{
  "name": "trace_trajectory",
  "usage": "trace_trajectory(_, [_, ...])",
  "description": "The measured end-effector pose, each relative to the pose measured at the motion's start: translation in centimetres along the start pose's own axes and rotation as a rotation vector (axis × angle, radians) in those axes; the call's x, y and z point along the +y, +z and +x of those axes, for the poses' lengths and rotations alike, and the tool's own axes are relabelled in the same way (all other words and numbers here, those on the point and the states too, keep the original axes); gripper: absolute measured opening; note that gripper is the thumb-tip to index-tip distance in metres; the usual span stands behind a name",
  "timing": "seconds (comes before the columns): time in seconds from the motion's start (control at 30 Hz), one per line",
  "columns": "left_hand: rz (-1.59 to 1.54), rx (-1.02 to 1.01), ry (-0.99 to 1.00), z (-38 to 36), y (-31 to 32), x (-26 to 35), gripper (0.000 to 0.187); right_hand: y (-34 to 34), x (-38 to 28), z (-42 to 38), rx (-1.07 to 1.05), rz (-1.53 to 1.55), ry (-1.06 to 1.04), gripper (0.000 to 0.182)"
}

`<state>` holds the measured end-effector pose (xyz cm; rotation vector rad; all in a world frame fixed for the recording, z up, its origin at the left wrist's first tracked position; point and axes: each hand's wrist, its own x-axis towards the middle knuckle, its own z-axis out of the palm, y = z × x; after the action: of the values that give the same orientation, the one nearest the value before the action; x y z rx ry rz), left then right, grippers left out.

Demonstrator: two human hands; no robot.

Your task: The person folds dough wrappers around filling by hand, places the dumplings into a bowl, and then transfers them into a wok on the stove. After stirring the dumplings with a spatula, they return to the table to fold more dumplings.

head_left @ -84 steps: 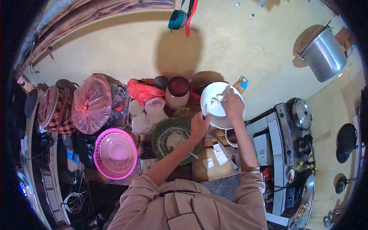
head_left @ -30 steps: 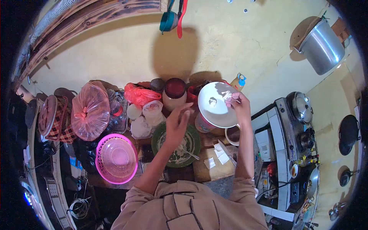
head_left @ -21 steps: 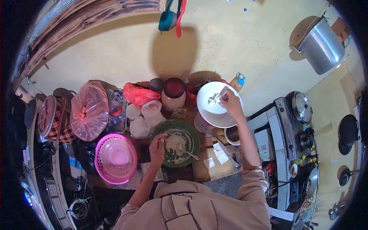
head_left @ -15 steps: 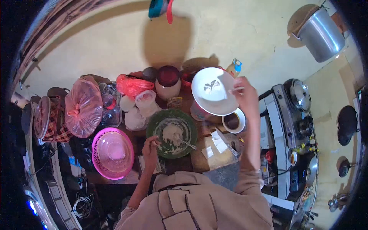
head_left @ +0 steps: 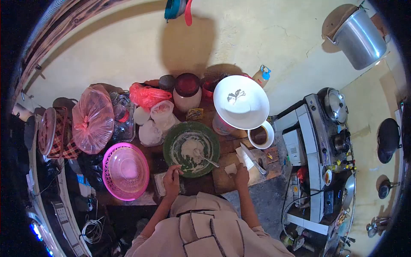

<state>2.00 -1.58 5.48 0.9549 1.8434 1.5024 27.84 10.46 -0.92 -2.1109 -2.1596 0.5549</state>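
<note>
Beside the lower left rim of the green bowl point(head_left: 213, 147), my left hand point(head_left: 171, 182) is closed, its fingertips close to the rim; what they pinch is too small to tell. White flour-like powder point(head_left: 192, 148) and a spoon point(head_left: 207, 159) lie in the bowl. My right hand point(head_left: 242, 176) is closed over the wooden board point(head_left: 222, 182), its fingertips against white flat pieces point(head_left: 245, 162); I cannot make out what they grip. A knife point(head_left: 253, 159) rests beside these pieces. The white plate point(head_left: 246, 103) stands above the board, untouched by either hand.
A cup of dark liquid point(head_left: 259, 135) is right of the plate. The pink basket point(head_left: 105, 171) stands left of my left hand. Behind the bowl are a lidded jar point(head_left: 187, 96) and plastic bags point(head_left: 150, 97). A stove point(head_left: 320, 124) is at the right.
My right hand has left the white plate and come down to the white pieces on the board. My left hand has shifted slightly right and down, still by the bowl.
</note>
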Motion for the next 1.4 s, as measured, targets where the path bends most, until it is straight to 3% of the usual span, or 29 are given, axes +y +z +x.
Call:
trace_trajectory(0.4, [0.058,-0.131,0.123,-0.3,1.6,0.3,0.018,-1.0,-0.8,-0.9,0.130,0.303,0.002,0.046])
trace_trajectory(0.5, [0.075,-0.186,0.117,-0.4,2.0,0.6,0.018,-1.2,-0.7,-1.1,0.233,0.220,-0.112,0.044])
trace_trajectory(0.53, [0.087,-0.211,0.107,-0.4,2.1,0.6,0.018,-1.2,-0.4,-1.0,0.188,0.354,-0.085,0.044])
trace_trajectory(0.63, [0.143,-0.531,-0.135,0.1,2.7,1.6,0.018,-1.7,-0.3,-0.8,0.064,0.731,-0.059,0.042])
trace_trajectory(0.73, [0.031,-0.540,-0.164,0.1,4.4,2.5,0.017,-4.1,-2.4,-1.3,-0.124,0.941,-0.155,0.037])
trace_trajectory(0.83, [-0.305,-0.576,-0.413,0.7,4.4,1.2,0.017,-6.0,-7.0,-1.5,-0.433,0.990,-0.221,0.030])
trace_trajectory(0.9, [-0.213,-0.404,-0.413,1.0,2.5,1.3,0.017,-5.3,-9.7,-1.2,-0.551,1.146,-0.152,0.028])
trace_trajectory(0.93, [-0.169,-0.318,-0.414,1.1,1.2,1.2,0.017,-4.9,-10.6,-0.4,-0.352,0.756,-0.372,0.030])
trace_trajectory(1.0, [0.103,0.023,-0.150,1.6,-0.2,-4.8,0.014,-3.5,-12.0,1.8,0.066,-0.046,-0.747,0.033])
trace_trajectory(1.03, [0.244,0.192,-0.021,1.5,-0.9,-6.9,0.014,-3.0,-12.6,2.0,0.041,-0.134,-0.762,0.033])
trace_trajectory(1.1, [0.262,0.191,0.089,2.3,-2.4,-7.1,0.013,-2.0,-13.9,2.5,0.001,-0.305,-0.791,0.033])
trace_trajectory(1.13, [0.271,0.190,0.146,3.0,-2.9,-7.0,0.012,-1.2,-13.8,3.0,0.111,-0.329,-0.889,0.030])
trace_trajectory(1.2, [0.094,0.168,-0.188,4.3,-2.6,-7.4,0.013,-0.5,-13.6,3.7,0.332,-0.378,-1.080,0.024])
trace_trajectory(1.23, [0.002,0.156,-0.355,4.7,-2.5,-7.3,0.013,-0.7,-14.0,3.7,0.204,-0.405,-1.013,0.023])
trace_trajectory(1.3, [0.139,0.142,-0.264,4.4,-2.6,-4.5,0.013,-1.5,-15.2,3.8,-0.044,-0.454,-0.872,0.020])
trace_trajectory(1.4, [0.119,0.136,-0.217,4.0,-2.8,-4.7,0.013,-2.5,-14.8,4.4,0.026,-0.422,-0.914,0.021])
